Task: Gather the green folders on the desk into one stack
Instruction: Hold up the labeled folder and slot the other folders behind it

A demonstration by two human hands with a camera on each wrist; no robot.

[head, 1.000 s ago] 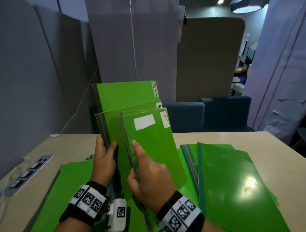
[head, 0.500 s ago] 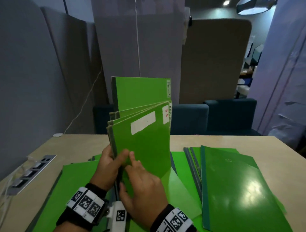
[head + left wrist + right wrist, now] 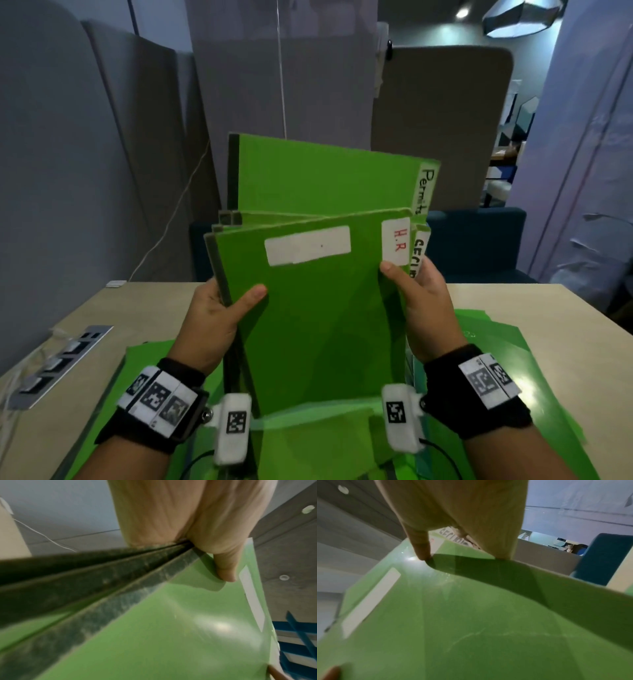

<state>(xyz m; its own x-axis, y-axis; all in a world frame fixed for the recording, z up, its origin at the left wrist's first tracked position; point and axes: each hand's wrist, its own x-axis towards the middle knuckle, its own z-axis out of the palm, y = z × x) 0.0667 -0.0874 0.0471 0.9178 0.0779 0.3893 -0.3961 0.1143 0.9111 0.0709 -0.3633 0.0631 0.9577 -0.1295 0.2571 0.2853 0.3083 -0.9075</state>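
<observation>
At far left, a power strip [image 3: 51, 366] is set into the desk [image 3: 113, 308]. The left hand [image 3: 214, 318] grips the dark spine edge of an upright bundle of green folders [image 3: 318, 329], thumb on the front cover and fingers behind. The front folder bears a blank white label [image 3: 307, 245] and a white tab reading "H.R" [image 3: 397, 241]. A tab behind it shows the letters "SECU", the remainder hidden. The rearmost, tallest folder is tabbed "Permits" [image 3: 425, 190]. The right hand [image 3: 423, 308] clasps the bundle's right edge, thumb in front, fingers curled behind. The bundle stands above more green folders lying flat [image 3: 489, 342] on the desk.
</observation>
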